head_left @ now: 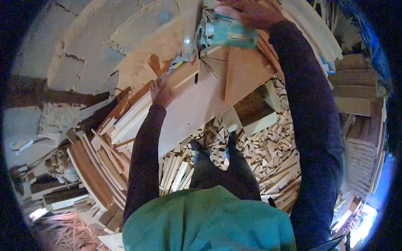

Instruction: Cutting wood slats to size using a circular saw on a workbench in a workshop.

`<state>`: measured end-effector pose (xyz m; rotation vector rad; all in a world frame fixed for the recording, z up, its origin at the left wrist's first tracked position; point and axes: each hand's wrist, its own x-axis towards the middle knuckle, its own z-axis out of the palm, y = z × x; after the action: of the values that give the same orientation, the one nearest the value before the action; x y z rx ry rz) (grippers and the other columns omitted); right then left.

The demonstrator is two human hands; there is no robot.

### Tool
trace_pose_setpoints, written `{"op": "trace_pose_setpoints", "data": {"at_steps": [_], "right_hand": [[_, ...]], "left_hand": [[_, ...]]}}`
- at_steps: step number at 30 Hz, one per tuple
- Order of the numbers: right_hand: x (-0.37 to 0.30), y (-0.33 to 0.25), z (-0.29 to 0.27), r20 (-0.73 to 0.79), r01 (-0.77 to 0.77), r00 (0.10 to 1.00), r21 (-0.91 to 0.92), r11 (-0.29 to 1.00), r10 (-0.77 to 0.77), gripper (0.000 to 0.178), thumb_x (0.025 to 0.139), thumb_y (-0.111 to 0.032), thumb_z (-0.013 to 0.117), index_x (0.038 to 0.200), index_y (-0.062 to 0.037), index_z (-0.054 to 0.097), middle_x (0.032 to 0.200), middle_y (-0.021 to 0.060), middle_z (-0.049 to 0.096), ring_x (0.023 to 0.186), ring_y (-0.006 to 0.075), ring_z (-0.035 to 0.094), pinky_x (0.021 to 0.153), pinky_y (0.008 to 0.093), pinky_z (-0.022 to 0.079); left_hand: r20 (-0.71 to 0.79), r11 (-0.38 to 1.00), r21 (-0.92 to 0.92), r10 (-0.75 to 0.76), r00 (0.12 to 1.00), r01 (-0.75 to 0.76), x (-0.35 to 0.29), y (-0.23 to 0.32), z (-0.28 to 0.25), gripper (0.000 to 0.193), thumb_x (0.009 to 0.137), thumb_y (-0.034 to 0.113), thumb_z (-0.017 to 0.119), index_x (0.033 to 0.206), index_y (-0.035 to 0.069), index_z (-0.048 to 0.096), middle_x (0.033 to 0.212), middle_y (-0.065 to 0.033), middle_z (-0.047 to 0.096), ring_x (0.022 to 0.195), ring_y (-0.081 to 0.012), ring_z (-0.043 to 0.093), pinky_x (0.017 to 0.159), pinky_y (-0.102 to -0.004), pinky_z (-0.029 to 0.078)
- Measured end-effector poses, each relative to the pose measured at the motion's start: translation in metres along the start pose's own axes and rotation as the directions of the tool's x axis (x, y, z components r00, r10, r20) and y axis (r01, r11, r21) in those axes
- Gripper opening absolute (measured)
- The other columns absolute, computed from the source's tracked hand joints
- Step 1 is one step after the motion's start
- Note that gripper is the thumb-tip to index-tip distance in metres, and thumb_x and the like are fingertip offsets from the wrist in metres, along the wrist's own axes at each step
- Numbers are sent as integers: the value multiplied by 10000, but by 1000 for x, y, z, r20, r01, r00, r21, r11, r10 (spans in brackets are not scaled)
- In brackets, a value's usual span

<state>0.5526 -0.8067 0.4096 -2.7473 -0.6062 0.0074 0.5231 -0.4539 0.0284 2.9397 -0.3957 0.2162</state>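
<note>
At the far edge of the view my right hand [253,14] is closed on the teal power saw [230,33]. Its grip there is partly cut off by the frame. The saw looks like a mitre saw, with a round guard on its left side. Farther left, my left hand [162,93] has its fingers bent over a wooden strip [184,78], which runs up toward the saw's guard. Under both lies a pale work board [188,113]. A brown triangular panel [247,73] sits right of the saw's base.
Small wood offcuts [268,144] cover the floor around my feet. Long planks [98,171] are stacked at left, and pale strips [134,117] lie beside my left forearm. A block wall [90,54] stands at far left. More boards [314,25] lean beyond my right arm.
</note>
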Motion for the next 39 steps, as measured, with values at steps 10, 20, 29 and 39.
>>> {"op": "trace_pose_setpoints", "data": {"at_steps": [10,20,29,39], "right_hand": [[6,24,14,-84,42,995,-127,991,-53,560,934,-522,408,1201,-70,602,1221,168,579,1151,329,519,973,429,387],[3,46,28,-149,280,953,104,954,-264,555,918,-561,414,1244,-150,592,1271,152,553,1176,337,495,999,421,361],[-2,17,26,-110,-9,994,-69,998,1,469,909,-490,464,1207,-161,618,1264,127,569,1201,286,491,1032,451,325],[-10,39,99,-420,197,867,-205,959,-268,451,866,-459,587,1120,-91,639,1016,146,659,877,304,651,756,388,513]], "left_hand": [[-20,999,25,41,999,-41,9,-12,29,878,682,386,655,1449,200,269,1174,-221,466,1072,-412,432,913,-550,360],[-142,990,111,101,985,-86,8,-5,22,918,673,360,689,1462,190,253,1200,-259,465,1126,-471,419,938,-578,349],[3,1000,-31,3,1000,-3,3,4,2,945,685,377,672,1481,196,195,1172,-269,462,1132,-447,406,940,-565,345],[15,997,67,36,999,-37,9,-7,7,871,703,397,612,1456,148,250,1131,-268,474,1052,-435,448,875,-584,380]]}}
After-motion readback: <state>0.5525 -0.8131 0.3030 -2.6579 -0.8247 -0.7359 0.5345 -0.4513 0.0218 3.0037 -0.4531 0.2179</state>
